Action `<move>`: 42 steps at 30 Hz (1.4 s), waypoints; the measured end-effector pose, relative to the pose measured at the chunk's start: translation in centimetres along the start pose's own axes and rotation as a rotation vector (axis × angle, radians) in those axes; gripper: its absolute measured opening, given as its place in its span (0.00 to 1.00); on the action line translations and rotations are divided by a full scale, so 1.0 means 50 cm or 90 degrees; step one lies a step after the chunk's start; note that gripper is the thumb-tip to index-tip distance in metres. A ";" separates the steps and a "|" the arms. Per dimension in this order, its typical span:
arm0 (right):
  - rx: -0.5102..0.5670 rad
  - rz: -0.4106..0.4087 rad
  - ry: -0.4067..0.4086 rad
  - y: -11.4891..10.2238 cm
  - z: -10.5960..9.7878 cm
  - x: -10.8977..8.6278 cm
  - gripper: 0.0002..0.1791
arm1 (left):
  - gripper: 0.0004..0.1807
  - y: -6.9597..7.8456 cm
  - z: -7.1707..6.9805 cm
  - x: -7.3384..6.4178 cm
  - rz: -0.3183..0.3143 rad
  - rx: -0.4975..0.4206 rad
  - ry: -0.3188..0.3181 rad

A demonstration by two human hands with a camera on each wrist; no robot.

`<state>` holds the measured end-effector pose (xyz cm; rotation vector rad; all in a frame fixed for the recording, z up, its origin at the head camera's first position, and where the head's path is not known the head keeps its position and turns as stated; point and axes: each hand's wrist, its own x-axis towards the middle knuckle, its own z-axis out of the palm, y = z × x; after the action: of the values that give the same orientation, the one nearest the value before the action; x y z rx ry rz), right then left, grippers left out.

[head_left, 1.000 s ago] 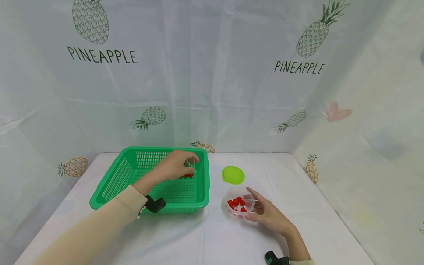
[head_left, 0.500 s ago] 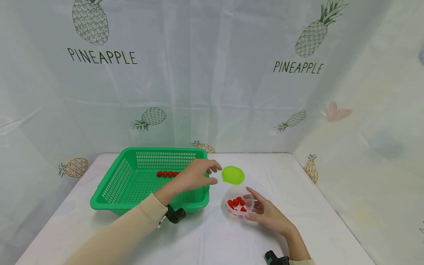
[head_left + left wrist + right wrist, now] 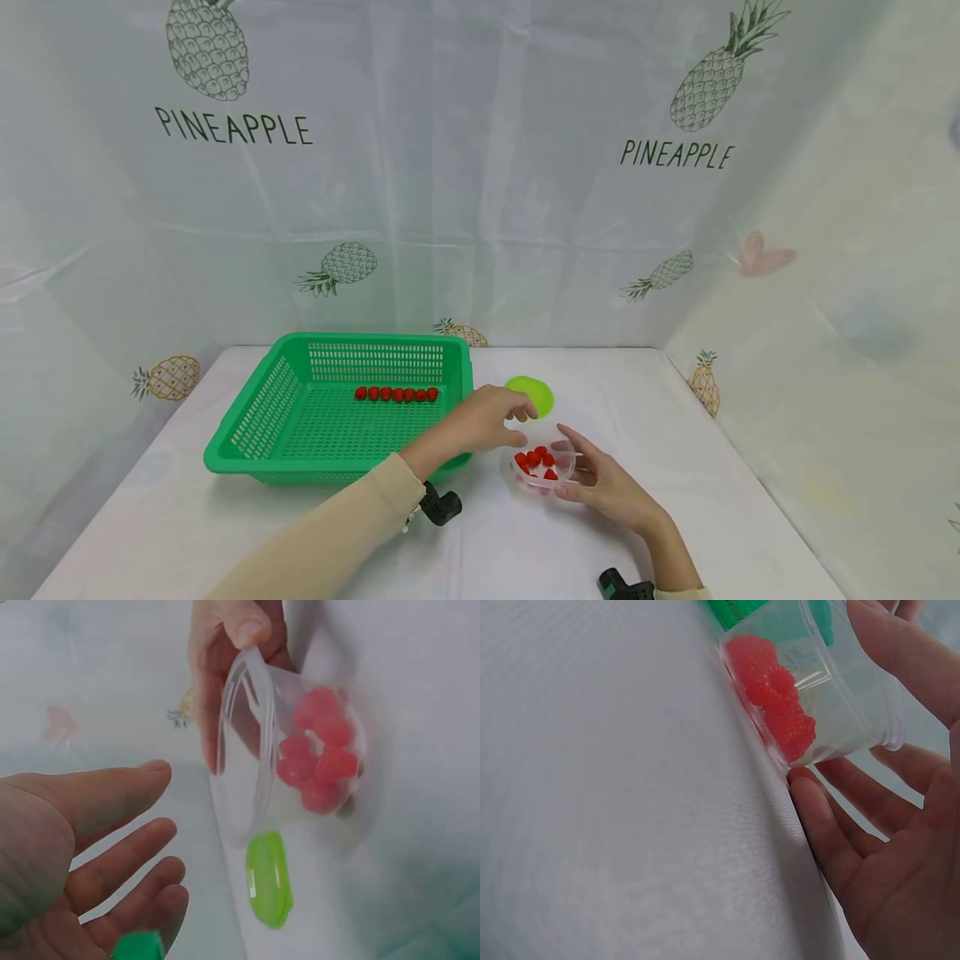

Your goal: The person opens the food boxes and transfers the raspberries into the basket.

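Note:
A small clear plastic tub (image 3: 542, 483) stands on the white-covered table, with several red raspberries (image 3: 319, 750) at its bottom. My right hand (image 3: 611, 487) grips the tub from the right, its thumb and fingers around the side, as the right wrist view also shows around the tub wall (image 3: 832, 697). Just to the upper left of the tub hovers my left hand (image 3: 487, 418). Its thumb and fingers (image 3: 124, 859) are apart, with nothing between them. Behind that hand lies a bright green lid (image 3: 538, 393), partly covered in the head view.
A green slotted plastic basket (image 3: 330, 477) sits to the left, with a row of several raspberries (image 3: 397, 395) along its far side. A white pineapple-print sheet (image 3: 480, 167) hangs behind the table. Each wrist wears a black camera (image 3: 442, 507).
My left hand has moved right and toward me, from above the basket's raspberry row to beside the tub, uncovering the row. The right hand and tub have stayed put.

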<state>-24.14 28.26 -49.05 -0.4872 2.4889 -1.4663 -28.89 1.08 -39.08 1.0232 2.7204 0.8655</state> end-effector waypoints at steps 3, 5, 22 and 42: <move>-0.002 -0.008 -0.003 -0.001 -0.001 0.000 0.52 | 0.15 0.002 0.014 0.005 -0.007 -0.002 -0.008; -0.003 -0.011 -0.004 -0.002 -0.001 0.000 0.51 | 0.14 0.004 0.020 0.007 -0.011 0.005 -0.012; 0.009 -0.012 -0.004 -0.004 0.001 -0.003 0.52 | 0.11 0.024 0.076 0.027 -0.028 0.130 0.016; -0.016 -0.028 0.006 0.006 0.001 0.001 0.52 | 0.08 0.026 0.126 0.031 -0.062 0.198 0.041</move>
<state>-24.24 28.33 -49.32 -0.5437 2.5214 -1.4585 -27.51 5.81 -43.46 0.9134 2.9952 0.4775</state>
